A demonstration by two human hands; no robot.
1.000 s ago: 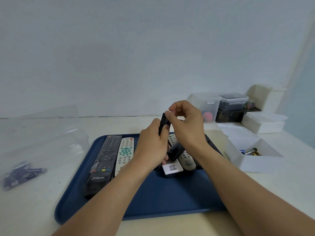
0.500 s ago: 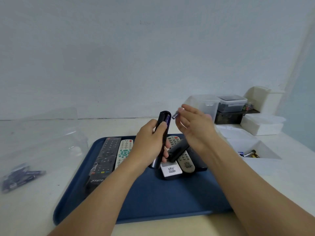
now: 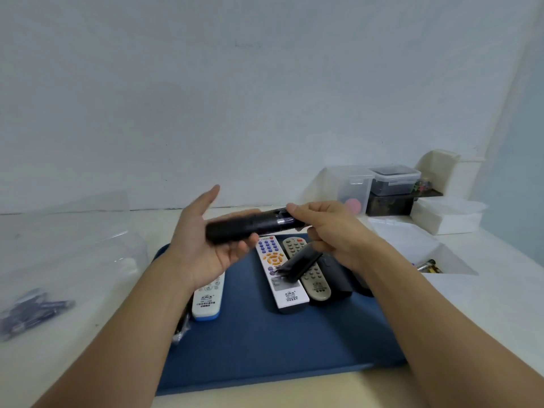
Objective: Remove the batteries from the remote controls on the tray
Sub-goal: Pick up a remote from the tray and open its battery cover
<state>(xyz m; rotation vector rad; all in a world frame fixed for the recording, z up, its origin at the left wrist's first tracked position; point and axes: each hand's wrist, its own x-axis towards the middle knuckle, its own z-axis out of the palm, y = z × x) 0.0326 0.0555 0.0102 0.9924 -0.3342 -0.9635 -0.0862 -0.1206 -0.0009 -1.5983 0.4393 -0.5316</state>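
My left hand [image 3: 203, 248] is palm up, and a black remote [image 3: 247, 226] lies crosswise on its fingers, blurred by motion. My right hand [image 3: 332, 231] has its fingertips on the remote's right end, where the compartment is uncovered and a purple battery [image 3: 284, 221] shows. The lower fingers of the same hand pinch the black battery cover [image 3: 297, 265]. On the blue tray [image 3: 265, 348] below lie a white remote with a blue end [image 3: 207, 303], a white remote with purple and orange buttons [image 3: 278, 275], a grey remote [image 3: 313, 279] and a black remote [image 3: 338, 279].
An open white box [image 3: 450, 262] with loose batteries [image 3: 426, 265] stands right of the tray. A clear bag of purple batteries [image 3: 32, 310] lies at the left. Clear and white containers [image 3: 394, 181] are stacked at the back right against the wall.
The black remote went from upright to lying crosswise on my opened left palm. My right hand, which was holding a battery clear of the remote, is back at its right end.
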